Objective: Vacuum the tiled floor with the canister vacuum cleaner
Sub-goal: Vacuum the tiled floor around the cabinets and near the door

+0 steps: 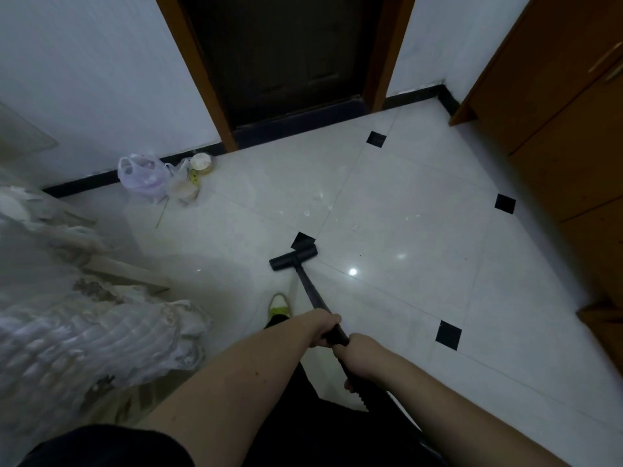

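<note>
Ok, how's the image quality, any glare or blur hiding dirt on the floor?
Head view: dim and bluish overall; bright glare spots on the floor right of the nozzle could mask specks; wide-angle bending at the door frame; fabric at left is soft and smeared; both hands, left and right, on the wand look sharp enough.

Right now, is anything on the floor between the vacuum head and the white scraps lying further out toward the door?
Nothing visible. The vacuum head sits on bare tile, and the white scraps lie just beyond it with only open floor between. The plastic bags are off to the left by the wall, out of that path.
</note>
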The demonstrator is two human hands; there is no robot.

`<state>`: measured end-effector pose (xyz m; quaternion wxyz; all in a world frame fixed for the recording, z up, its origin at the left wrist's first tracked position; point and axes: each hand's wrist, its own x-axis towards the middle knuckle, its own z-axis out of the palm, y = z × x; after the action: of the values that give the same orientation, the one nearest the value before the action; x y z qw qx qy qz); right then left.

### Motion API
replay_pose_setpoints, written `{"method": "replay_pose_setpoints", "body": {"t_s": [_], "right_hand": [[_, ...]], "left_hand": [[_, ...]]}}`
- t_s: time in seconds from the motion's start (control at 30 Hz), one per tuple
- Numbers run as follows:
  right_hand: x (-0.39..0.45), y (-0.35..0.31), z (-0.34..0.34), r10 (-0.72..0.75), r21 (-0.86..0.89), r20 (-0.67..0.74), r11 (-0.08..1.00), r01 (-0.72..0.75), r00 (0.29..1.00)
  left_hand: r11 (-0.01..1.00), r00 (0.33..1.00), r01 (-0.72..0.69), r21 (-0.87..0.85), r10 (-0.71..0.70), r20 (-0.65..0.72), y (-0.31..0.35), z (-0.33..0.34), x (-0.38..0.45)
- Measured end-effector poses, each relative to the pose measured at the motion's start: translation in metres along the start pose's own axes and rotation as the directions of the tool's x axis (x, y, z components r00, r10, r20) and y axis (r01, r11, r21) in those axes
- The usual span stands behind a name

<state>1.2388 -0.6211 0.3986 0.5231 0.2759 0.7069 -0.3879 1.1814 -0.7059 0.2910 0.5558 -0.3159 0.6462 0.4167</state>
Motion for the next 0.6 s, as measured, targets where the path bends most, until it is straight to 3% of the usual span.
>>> {"method": "replay_pose_setpoints", "body": {"t_s": [0.3,0.6], "right_hand": [[0.050,-0.094,-0.009,-0.076,-0.023,-0.045,0.997,0.075,0.996],[0.080,-0.166,-0.006,-0.093,-0.061,-0.139,0.994,0.086,0.986]], "left_hand": [[0.999,0.998,0.040,-0.024,-0.039,0.055,0.072,-0.090,0.046],[0.999,0.999,-0.005,0.042,0.007,-0.037,0.112,-0.155,0.076]]}}
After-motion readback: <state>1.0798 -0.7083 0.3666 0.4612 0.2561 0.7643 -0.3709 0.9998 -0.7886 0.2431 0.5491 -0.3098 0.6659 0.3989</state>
